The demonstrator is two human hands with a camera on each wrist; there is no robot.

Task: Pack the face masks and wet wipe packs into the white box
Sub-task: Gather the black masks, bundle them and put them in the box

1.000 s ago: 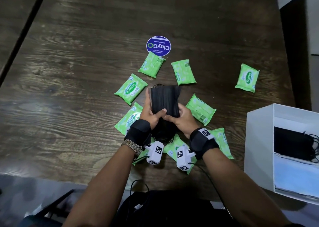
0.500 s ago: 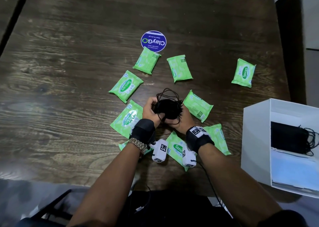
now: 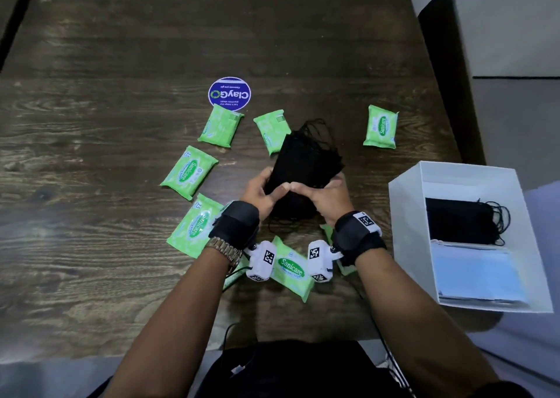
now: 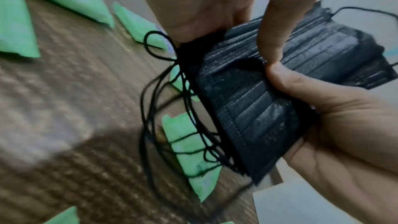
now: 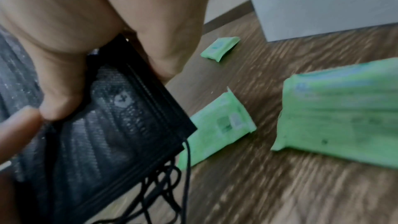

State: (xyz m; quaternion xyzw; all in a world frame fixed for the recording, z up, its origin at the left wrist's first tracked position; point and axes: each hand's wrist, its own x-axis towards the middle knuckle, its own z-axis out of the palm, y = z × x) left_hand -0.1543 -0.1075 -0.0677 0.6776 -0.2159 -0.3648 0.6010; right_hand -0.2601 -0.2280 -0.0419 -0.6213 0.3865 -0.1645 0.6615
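On the left side of the dark wooden table [image 3: 91, 185] green wipe packs [image 3: 189, 172] lie scattered flat, one just below a round blue sticker [image 3: 229, 93], others nearer the person. In the middle, the left hand [image 3: 261, 192] and the right hand [image 3: 328, 196] together clasp a stack of black masks [image 3: 307, 161], lifted off the table and tilted away, thumbs meeting on the near face and fingers wrapped round the sides; both hands are closed on it. From the wrist views the stack looks pleated and thin-layered, its edges not quite squared, with black ear loops [image 4: 163, 101] dangling loose beneath. I would judge it very light and soft, apt to fan out or slide apart if held by one corner, so pinching it across the short ends with both hands, as here, seems the sound place to hold; the loops could snag on a box edge. Farther right another wipe pack [image 3: 381, 127] sits alone. At the far right stands the white box [image 3: 406, 216], open, with black masks at the back and pale blue masks [image 3: 475, 273] in front already inside. The wipe packs look plump, slick and easy to take one at a time.
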